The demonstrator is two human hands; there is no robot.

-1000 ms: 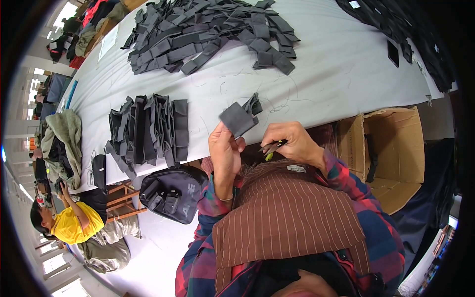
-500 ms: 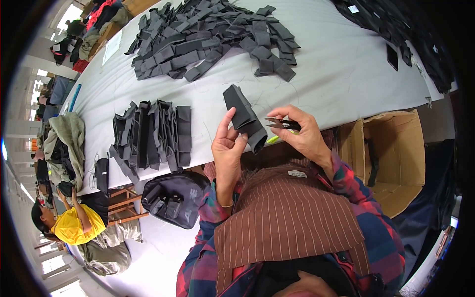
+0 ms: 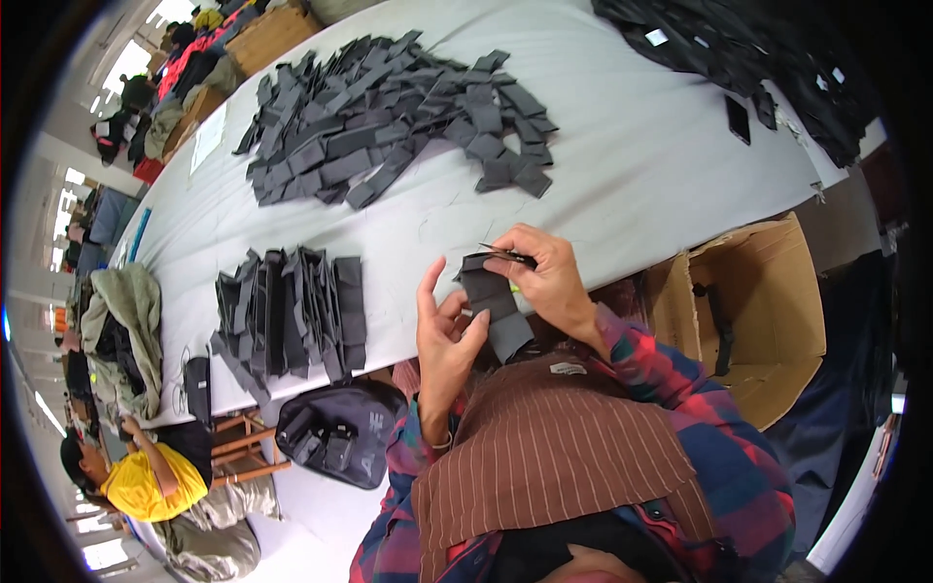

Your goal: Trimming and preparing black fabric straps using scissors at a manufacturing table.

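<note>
My left hand (image 3: pixel 445 340) pinches a dark grey fabric piece (image 3: pixel 489 292) between thumb and fingers, its index finger stretched upward. The piece hangs at the table's near edge, with its lower end over my apron. Closed around a small pair of black thread snips (image 3: pixel 512 257), my right hand (image 3: pixel 552 282) brings the blades to the upper edge of the fabric. Whether the blades touch a thread there is too small to tell. A bit of yellow-green shows beneath the right hand.
A loose pile of dark grey fabric pieces (image 3: pixel 389 126) covers the table's far part. A row of stacked pieces (image 3: pixel 292 313) stands left. Black garments (image 3: pixel 768 58) and a phone (image 3: pixel 738 120) lie right. A cardboard box (image 3: pixel 768 321), a black bag (image 3: pixel 340 432) and a seated person (image 3: pixel 155 476) are nearby.
The fabric piece has turned from a tilted, folded position to show its flat face. My right hand has moved left, taking the snips to its upper edge. The whole view has shifted slightly.
</note>
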